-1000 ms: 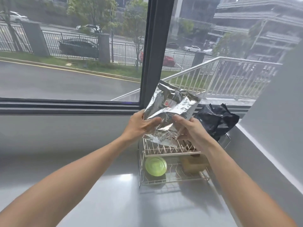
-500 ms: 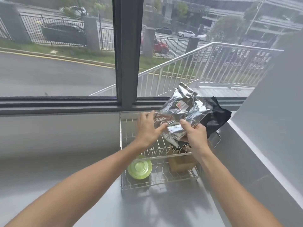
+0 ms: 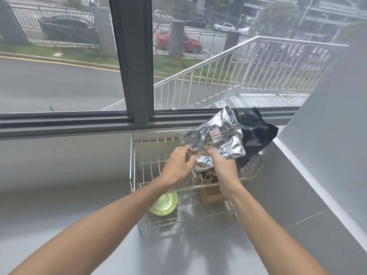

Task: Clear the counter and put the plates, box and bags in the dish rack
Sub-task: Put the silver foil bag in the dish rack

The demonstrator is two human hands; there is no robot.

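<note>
A crinkled silver foil bag (image 3: 216,138) is held over the upper tier of the wire dish rack (image 3: 132,165), tilted up to the right. My left hand (image 3: 177,165) pinches its lower left edge and my right hand (image 3: 222,165) grips its bottom end. Behind the foil bag a black plastic bag (image 3: 256,133) lies in the rack's far right corner. On the lower tier a green plate (image 3: 165,203) sits at the left and a brown cardboard box (image 3: 211,192) at the right, partly hidden by my right wrist.
The rack stands on a grey counter (image 3: 69,191) against the window sill (image 3: 65,124). A grey wall (image 3: 327,139) slants along the right side. A dark window post (image 3: 133,60) rises behind the rack.
Both hands have lowered the foil bag from above the rack down onto its upper tier, toward the black bag. The view has tipped downward and closer.
</note>
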